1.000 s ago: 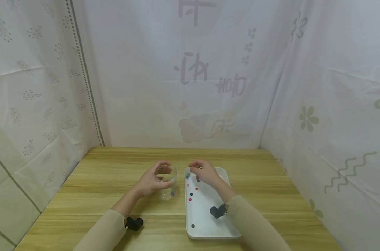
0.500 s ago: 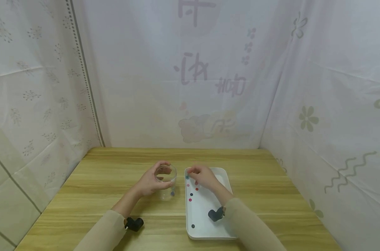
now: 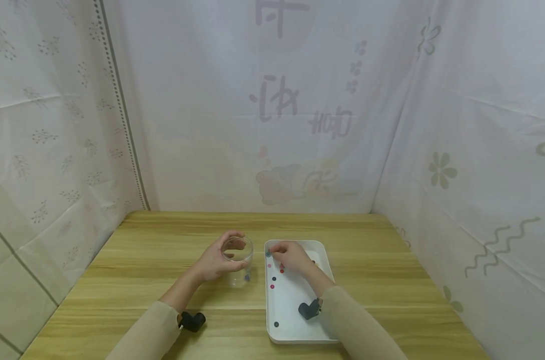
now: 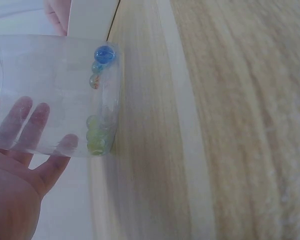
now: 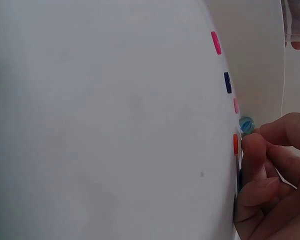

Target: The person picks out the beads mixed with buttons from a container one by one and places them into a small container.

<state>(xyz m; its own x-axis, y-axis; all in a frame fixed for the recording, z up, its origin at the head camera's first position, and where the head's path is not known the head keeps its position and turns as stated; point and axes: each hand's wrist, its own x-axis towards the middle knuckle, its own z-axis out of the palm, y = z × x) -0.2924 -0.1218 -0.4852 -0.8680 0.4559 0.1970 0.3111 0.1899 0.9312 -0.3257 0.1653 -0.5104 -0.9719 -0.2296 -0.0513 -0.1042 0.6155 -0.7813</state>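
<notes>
My left hand (image 3: 220, 257) grips a clear plastic cup (image 4: 55, 90) round its side, and the cup stands upright on the table. Several glass marbles, one of them blue (image 4: 105, 55), lie at its bottom in the left wrist view. Over the far left corner of a white tray (image 3: 295, 315), my right hand (image 3: 292, 256) reaches down with bent fingers. Thumb and forefinger tips come together right beside a blue-green glass marble (image 5: 247, 125); whether they pinch one is hidden. Flat discs lie nearby: orange (image 5: 236, 144), pink (image 5: 236, 105), dark blue (image 5: 228, 83) and magenta (image 5: 216, 43).
Another dark disc (image 3: 276, 324) sits near the tray's front left corner. The tray's raised wall runs between the cup and the right hand. Patterned curtains (image 3: 263, 125) enclose the wooden table (image 3: 173, 235) at the back and sides.
My right hand has lowered from above the tray's far edge down to the marbles in its far left corner. The left hand and the cup have stayed put.
</notes>
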